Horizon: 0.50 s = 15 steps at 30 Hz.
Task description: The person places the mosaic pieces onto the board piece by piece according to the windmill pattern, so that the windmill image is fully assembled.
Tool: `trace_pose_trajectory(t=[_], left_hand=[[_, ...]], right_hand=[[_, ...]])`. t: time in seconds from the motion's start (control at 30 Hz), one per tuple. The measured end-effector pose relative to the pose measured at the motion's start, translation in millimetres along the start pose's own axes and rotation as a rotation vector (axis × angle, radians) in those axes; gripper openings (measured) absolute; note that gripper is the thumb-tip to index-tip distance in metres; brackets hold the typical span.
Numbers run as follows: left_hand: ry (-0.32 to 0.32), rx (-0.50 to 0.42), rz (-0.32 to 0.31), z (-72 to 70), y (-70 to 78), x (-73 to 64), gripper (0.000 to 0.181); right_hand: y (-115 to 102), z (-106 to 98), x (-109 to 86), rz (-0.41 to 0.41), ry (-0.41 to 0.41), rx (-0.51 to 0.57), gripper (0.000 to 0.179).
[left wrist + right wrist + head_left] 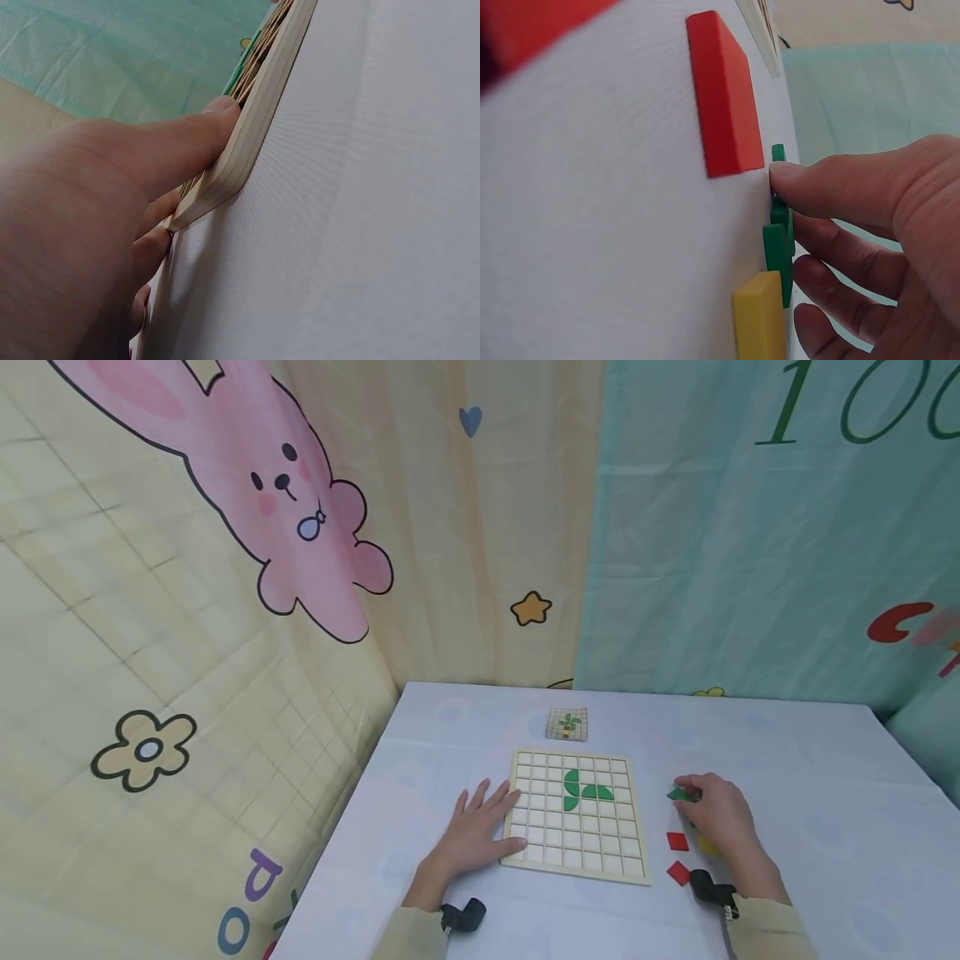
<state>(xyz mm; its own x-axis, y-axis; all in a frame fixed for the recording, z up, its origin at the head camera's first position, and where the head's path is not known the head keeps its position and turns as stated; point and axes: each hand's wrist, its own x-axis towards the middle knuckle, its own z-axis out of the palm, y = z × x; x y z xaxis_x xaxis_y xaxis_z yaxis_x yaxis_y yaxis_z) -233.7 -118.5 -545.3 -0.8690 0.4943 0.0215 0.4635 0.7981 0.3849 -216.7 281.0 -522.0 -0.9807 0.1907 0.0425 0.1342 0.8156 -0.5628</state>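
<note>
A wooden grid board (573,862) lies on the table with green pieces (597,792) set near its upper middle. My left hand (474,837) rests on the board's left edge, fingers spread. In the left wrist view, the thumb lies over the rim near a corner. Right of the board, my right hand (722,814) pinches a green piece (679,794) between thumb and fingers. More green pieces (778,251) stand by those fingers in the right wrist view, partly hidden. A yellow piece (759,319) sits beside them, and red pieces (677,842) lie nearer me.
Behind the board lies a small card (566,724) printed with a grid and a coloured pattern. A white cloth covers the table (450,727). Printed curtains hang behind it and on the left. Each wrist carries a black camera mount (465,916).
</note>
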Motion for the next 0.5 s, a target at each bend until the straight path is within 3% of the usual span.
trace_pose_trajectory(t=[0.5], left_hand=[[0.004, -0.002, -0.015, 0.4, 0.9, -0.5, 0.082]], right_hand=[[-0.6, 0.8, 0.0, -0.014, -0.01, -0.022, 0.033]])
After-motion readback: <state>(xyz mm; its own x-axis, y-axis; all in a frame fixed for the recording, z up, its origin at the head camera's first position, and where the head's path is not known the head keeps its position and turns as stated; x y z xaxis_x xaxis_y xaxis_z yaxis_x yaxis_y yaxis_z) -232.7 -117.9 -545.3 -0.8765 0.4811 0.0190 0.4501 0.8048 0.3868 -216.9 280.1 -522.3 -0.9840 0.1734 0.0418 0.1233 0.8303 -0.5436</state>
